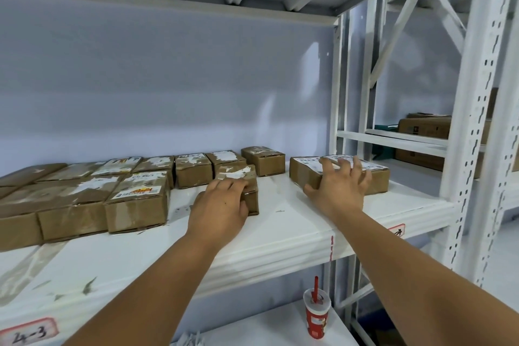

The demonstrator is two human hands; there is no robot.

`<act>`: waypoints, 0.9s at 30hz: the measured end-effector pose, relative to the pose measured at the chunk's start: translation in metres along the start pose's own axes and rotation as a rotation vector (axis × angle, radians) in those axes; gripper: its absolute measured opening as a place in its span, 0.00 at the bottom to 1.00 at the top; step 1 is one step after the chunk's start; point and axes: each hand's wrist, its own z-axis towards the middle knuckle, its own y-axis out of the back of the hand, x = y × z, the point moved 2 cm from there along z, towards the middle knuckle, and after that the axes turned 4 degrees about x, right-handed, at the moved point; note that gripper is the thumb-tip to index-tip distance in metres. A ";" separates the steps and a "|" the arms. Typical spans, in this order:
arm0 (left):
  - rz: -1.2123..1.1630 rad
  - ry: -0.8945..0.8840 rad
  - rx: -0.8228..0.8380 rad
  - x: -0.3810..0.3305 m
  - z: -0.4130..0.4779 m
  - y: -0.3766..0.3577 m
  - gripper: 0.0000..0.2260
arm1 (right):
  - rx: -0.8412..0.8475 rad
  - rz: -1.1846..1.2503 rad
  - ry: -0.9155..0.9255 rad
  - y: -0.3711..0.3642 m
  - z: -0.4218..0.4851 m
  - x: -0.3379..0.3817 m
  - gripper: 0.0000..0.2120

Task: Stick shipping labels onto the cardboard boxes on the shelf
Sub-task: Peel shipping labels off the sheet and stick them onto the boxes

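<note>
Shelf [280,219] lies open between boxes; my left hand [222,205] grips the near edge of the small box [247,174], right hand [341,187] with fingers [328,167] spread atop the labelled box [306,174]

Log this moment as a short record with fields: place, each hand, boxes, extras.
place: white metal shelf in a storage rack
left hand: grips a small box, fingers curled over its top
right hand: fingers spread over a flat box; contact unclear
label: white, already on the flat box's top
cardboard boxes: grouped at left and behind, several with torn white remnants
red cup: with straw, on the lower shelf
tag: handwritten 24-3 on the shelf edge
</note>
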 end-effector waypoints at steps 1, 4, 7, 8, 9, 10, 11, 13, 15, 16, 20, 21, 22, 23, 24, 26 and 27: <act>0.004 -0.005 -0.009 -0.001 0.000 0.000 0.19 | -0.065 0.021 0.071 0.003 -0.003 0.004 0.28; -0.008 -0.032 -0.033 -0.002 -0.001 0.001 0.17 | -0.171 0.220 0.318 0.008 -0.013 0.026 0.18; -0.116 -0.035 -0.036 0.001 -0.002 0.004 0.16 | 0.146 0.576 0.359 0.011 -0.030 0.061 0.14; -0.147 -0.033 -0.031 0.001 -0.004 0.006 0.16 | 0.236 0.645 0.341 0.012 -0.035 0.073 0.13; -0.163 -0.026 -0.023 0.000 -0.005 0.008 0.16 | 0.291 0.674 0.320 0.013 -0.041 0.082 0.12; -0.166 -0.008 -0.017 0.001 -0.007 0.011 0.17 | 0.318 0.708 0.296 0.014 -0.045 0.090 0.12; -0.166 0.019 -0.013 0.002 -0.010 0.015 0.17 | 0.327 0.750 0.263 0.016 -0.050 0.096 0.12; -0.195 0.030 -0.009 0.005 -0.015 0.019 0.18 | 0.332 0.824 0.185 0.018 -0.056 0.101 0.11; -0.239 -0.025 -0.012 0.013 -0.023 0.025 0.18 | 0.343 0.863 0.152 0.020 -0.064 0.106 0.11; -0.244 -0.049 -0.010 0.016 -0.028 0.028 0.18 | 0.352 0.880 0.149 0.020 -0.068 0.108 0.10; -0.198 -0.087 0.003 0.024 -0.046 0.037 0.18 | 0.368 0.923 0.134 0.023 -0.085 0.120 0.10; -0.189 -0.087 0.001 0.025 -0.049 0.038 0.17 | 0.374 0.938 0.120 0.024 -0.088 0.122 0.09; -0.181 -0.082 -0.008 0.027 -0.053 0.040 0.16 | 0.378 0.949 0.115 0.025 -0.090 0.123 0.09; -0.171 -0.071 -0.015 0.030 -0.055 0.041 0.14 | 0.381 0.946 0.118 0.026 -0.093 0.125 0.09; -0.154 -0.061 -0.017 0.031 -0.056 0.041 0.13 | 0.385 0.935 0.126 0.027 -0.095 0.127 0.09; -0.103 -0.048 0.014 0.034 -0.057 0.044 0.12 | 0.388 0.885 0.150 0.031 -0.100 0.131 0.09; -0.080 -0.044 0.047 0.034 -0.058 0.046 0.12 | 0.361 0.841 0.165 0.034 -0.102 0.133 0.09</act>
